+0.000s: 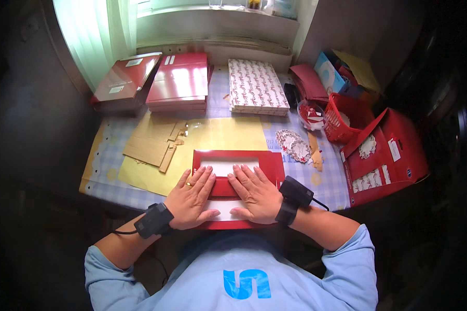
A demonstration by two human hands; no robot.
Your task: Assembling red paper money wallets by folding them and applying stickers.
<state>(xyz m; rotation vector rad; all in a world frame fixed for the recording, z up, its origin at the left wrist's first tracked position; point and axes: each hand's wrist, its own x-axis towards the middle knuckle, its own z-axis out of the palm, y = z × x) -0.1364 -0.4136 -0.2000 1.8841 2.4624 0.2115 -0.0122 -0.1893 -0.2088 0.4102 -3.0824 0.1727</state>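
Observation:
A red cardboard piece (pixel 272 163) with two white rectangular panels lies flat at the table's near edge. My left hand (pixel 191 201) presses on its left half, fingers stretched out, a ring on one finger. On its right half rests my right hand (pixel 258 199), palm down with the fingers extended. The fingertips of both hands reach the red strip and the upper white panel. Neither hand grips anything. Under the red piece is a yellow paper sheet (pixel 228 132). Both wrists carry black strapped devices.
Brown cardboard (pixel 149 141) lies left on the sheet. Behind stand red folders (pixel 179 78), a red box (pixel 127 78) and a patterned stack (pixel 257 85). At right are round floral cutouts (pixel 294 145), a small bowl (pixel 311 115), a red basket (pixel 342 122) and a large red box (pixel 404 150).

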